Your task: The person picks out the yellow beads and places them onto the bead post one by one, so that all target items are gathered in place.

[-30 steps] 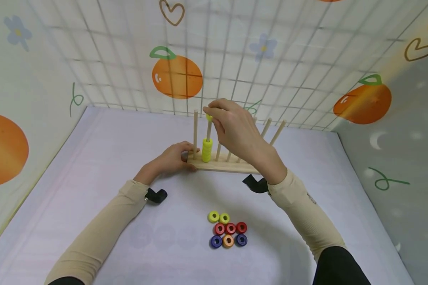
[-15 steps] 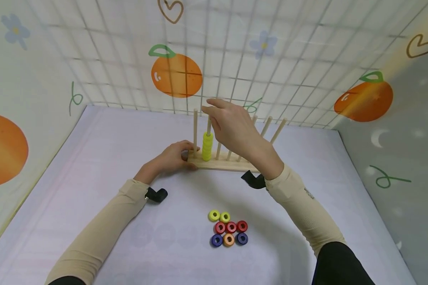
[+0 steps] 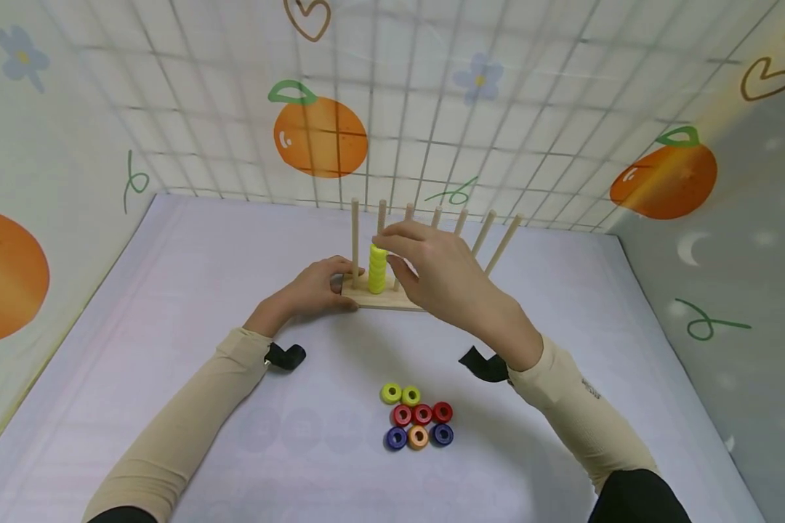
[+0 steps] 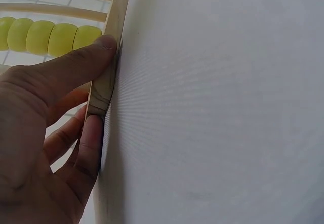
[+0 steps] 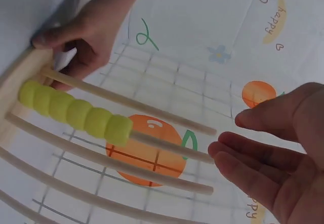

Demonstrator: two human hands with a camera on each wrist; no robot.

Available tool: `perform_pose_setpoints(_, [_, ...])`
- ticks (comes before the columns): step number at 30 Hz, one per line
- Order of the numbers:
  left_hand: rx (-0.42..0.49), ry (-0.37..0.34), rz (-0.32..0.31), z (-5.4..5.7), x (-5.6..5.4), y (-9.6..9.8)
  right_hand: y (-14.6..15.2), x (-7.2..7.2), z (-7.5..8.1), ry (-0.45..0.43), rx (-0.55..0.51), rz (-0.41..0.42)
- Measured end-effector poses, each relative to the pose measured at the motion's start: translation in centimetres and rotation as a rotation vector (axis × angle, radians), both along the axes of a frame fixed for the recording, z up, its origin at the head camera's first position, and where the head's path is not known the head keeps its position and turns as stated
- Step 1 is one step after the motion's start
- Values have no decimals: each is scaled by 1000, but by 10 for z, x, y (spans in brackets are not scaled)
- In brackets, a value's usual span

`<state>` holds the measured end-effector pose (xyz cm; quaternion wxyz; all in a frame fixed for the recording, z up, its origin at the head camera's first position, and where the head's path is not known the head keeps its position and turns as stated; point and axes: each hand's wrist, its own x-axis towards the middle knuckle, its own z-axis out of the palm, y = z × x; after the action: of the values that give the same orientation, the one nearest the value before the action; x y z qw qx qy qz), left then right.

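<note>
Threading beads on the pegs seems to be the work in hand, and the step for one yellow bead looks finished. The yellow stack (image 3: 377, 272) sits down on the wooden base (image 3: 392, 301), around the second peg (image 3: 382, 218) from the left, whose upper part is bare. The right hand (image 3: 443, 265) reaches in from the right, its fingertips pointing left, close to this peg; its thumb is apart from the fingers, with no bead between them. Whether a fingertip touches the peg, I cannot tell. The left hand (image 3: 314, 286) pinches the left end of the base, with thumb and fingers on different faces. The next move probably calls for picking one of two loose yellow beads (image 3: 391, 394), lying near the red beads (image 3: 421, 415) on the table (image 3: 235, 465).
</note>
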<state>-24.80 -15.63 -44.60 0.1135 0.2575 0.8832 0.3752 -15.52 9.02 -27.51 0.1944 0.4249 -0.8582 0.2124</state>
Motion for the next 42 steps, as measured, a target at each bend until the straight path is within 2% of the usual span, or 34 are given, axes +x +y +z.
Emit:
perform_pose_setpoints(7, [-9,-12,12,0,1,0,11,21,-20,-96,51,1])
perform_pose_setpoints(16, [15,-10,8,0,1,1,21,38,-54,-193,92,3])
perform_pose_setpoints(22, [14,-6,3,-2,1,0,29,51,-78,-296,147,6])
perform_pose_setpoints(28, [4,-3,1,0,0,-1,31,63,-96,-425,198,6])
perform_pose_setpoints(34, [8,-6,-6,0,-1,-1,32,70,-112,-518,231,-6])
perform_pose_setpoints(42, [-4,-17,2,0,0,-1,33,76,-120,-562,230,-23])
